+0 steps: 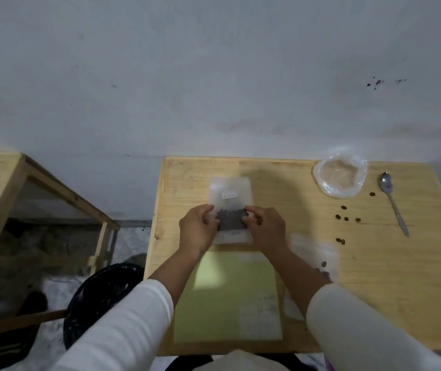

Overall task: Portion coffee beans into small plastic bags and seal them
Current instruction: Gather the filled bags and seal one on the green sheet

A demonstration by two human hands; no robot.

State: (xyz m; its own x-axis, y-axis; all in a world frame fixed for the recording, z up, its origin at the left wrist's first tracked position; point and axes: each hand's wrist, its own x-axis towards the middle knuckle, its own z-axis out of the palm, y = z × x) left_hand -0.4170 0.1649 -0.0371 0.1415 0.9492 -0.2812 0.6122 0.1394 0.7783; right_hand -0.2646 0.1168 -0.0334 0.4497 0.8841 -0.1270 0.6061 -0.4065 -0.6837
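Two hands meet on one small plastic bag (230, 207) lying flat in the middle of the tabletop (374, 277), its dark coffee beans (231, 220) gathered in the lower half. I judge this to be the sealing step: the portion is in, and the next move calls for pressing the open edge together along its whole width without tipping beans out. My left hand (198, 228) pinches the bag's left edge with curled fingers; my right hand (265, 226) pinches the right edge the same way. Whether the strip is already closed I cannot tell. A spoon (392, 202), a crumpled clear bag (341, 174) and some loose beans (345, 217) lie to the right; another bag (318, 259) with a few beans sits beside my right forearm.
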